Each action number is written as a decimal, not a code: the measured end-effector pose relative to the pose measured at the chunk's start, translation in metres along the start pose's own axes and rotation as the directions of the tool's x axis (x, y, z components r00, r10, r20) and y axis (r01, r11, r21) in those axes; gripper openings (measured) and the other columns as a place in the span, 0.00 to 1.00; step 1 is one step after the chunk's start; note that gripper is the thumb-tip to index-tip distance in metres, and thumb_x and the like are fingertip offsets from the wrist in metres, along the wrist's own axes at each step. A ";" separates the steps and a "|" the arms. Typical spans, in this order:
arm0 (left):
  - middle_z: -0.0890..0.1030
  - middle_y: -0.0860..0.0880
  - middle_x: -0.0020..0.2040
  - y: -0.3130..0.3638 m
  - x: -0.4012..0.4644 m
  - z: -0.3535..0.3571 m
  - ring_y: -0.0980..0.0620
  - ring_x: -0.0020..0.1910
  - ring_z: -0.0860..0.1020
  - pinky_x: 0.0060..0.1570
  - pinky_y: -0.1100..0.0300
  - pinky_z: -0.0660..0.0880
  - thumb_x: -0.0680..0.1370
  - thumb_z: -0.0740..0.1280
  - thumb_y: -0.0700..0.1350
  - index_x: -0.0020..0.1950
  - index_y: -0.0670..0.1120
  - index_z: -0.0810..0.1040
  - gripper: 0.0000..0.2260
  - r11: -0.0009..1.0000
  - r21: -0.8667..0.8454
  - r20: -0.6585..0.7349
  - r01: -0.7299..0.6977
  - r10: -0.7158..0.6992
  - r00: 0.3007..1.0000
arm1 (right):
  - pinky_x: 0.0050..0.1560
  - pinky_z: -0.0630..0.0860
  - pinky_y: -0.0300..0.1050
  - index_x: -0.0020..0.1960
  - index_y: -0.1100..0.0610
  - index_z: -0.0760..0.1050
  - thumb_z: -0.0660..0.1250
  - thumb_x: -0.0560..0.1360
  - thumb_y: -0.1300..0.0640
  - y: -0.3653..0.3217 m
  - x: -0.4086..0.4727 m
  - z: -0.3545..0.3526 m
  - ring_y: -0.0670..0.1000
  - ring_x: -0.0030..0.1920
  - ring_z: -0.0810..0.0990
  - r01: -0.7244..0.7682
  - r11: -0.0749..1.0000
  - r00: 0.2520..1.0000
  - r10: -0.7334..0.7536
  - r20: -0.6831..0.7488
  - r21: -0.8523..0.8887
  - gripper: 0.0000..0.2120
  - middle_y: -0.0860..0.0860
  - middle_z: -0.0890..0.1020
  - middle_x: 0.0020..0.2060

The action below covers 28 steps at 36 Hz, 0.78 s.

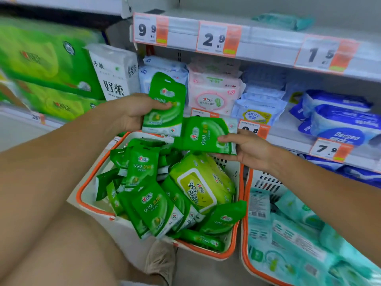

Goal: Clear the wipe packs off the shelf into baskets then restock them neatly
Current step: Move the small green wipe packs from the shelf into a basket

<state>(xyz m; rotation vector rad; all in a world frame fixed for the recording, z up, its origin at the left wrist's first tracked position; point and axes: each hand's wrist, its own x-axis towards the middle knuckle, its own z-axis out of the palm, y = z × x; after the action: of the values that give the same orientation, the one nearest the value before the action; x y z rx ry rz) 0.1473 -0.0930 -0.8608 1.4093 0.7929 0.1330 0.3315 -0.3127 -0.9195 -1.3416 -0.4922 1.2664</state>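
Shelving fills the back of a shop aisle, with white metal shelves edged by orange-and-white price tags (218, 37). The upper shelf (268, 27) is nearly bare, holding one teal pack (284, 20) near the right. The shelf below carries pale blue, pink (214, 91) and dark blue packs (338, 118) stacked side by side, and to the left sit big green tissue bundles (43, 65) beside a white bundle (113, 71).

On the floor stands a white basket with an orange rim (82, 195), heaped with small green wipe packs (152, 205) and one larger yellow-green pack (200, 182). Touching its right side is a second basket (245, 203) full of teal packs (299, 240).

Above the first basket, the left hand (134, 112) holds one green pack upright (165, 104), thumb across its front and fingers curled behind. The right hand (247, 149) pinches another green pack (204, 135) by its edge, lying sideways, just beside the first. A bare knee and a beige shoe (160, 259) show at the lower left.
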 end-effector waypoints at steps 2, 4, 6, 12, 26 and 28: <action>0.85 0.44 0.54 -0.004 0.012 -0.026 0.50 0.48 0.85 0.50 0.51 0.82 0.72 0.76 0.45 0.59 0.44 0.81 0.17 0.998 0.062 -0.087 -0.003 0.008 0.996 | 0.63 0.76 0.60 0.39 0.52 0.84 0.67 0.77 0.67 -0.001 -0.005 -0.004 0.57 0.59 0.83 -0.020 0.999 1.000 0.019 0.019 0.033 0.14 0.57 0.85 0.57; 0.84 0.44 0.58 -0.017 0.036 -0.057 0.45 0.55 0.84 0.58 0.42 0.78 0.63 0.83 0.53 0.61 0.45 0.81 0.30 0.985 0.169 -0.123 0.034 -0.013 0.992 | 0.62 0.77 0.60 0.32 0.49 0.83 0.67 0.77 0.68 -0.001 -0.008 -0.006 0.55 0.55 0.84 -0.020 1.000 1.000 0.020 0.014 0.015 0.21 0.56 0.86 0.54; 0.83 0.44 0.60 -0.040 0.077 -0.092 0.43 0.57 0.83 0.60 0.39 0.76 0.61 0.84 0.55 0.63 0.47 0.80 0.34 0.977 0.205 -0.120 0.056 -0.032 0.992 | 0.59 0.80 0.57 0.30 0.49 0.83 0.67 0.77 0.67 -0.001 -0.009 -0.007 0.51 0.53 0.85 -0.027 1.000 1.000 0.027 0.016 0.011 0.22 0.54 0.86 0.53; 0.83 0.48 0.60 -0.040 0.054 -0.068 0.45 0.60 0.82 0.62 0.42 0.75 0.64 0.82 0.57 0.64 0.51 0.80 0.31 0.947 0.320 -0.027 0.041 -0.034 0.999 | 0.45 0.83 0.45 0.51 0.57 0.79 0.72 0.76 0.62 0.006 -0.007 -0.009 0.46 0.42 0.85 -0.164 0.878 0.974 0.216 0.066 -0.449 0.05 0.48 0.87 0.40; 0.83 0.46 0.59 -0.003 0.000 0.045 0.49 0.58 0.82 0.59 0.54 0.78 0.74 0.72 0.38 0.67 0.42 0.76 0.20 0.953 0.249 0.202 -0.174 0.124 0.971 | 0.61 0.79 0.57 0.70 0.53 0.72 0.69 0.77 0.57 -0.037 -0.014 0.034 0.58 0.60 0.83 0.085 0.979 0.985 -0.055 0.164 -0.186 0.22 0.55 0.82 0.62; 0.83 0.45 0.60 -0.003 0.003 0.055 0.48 0.59 0.81 0.62 0.54 0.77 0.76 0.70 0.39 0.67 0.42 0.76 0.20 0.961 0.218 0.231 -0.169 0.118 0.966 | 0.60 0.80 0.56 0.68 0.55 0.75 0.70 0.78 0.55 -0.036 -0.011 0.035 0.57 0.55 0.84 0.092 0.990 0.993 -0.084 0.077 -0.104 0.19 0.56 0.83 0.60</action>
<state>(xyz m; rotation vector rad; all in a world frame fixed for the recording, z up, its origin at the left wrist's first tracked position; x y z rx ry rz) 0.1794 -0.1369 -0.8670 1.6759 0.5370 -0.0044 0.3113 -0.2988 -0.8746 -1.3518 -0.6718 1.2338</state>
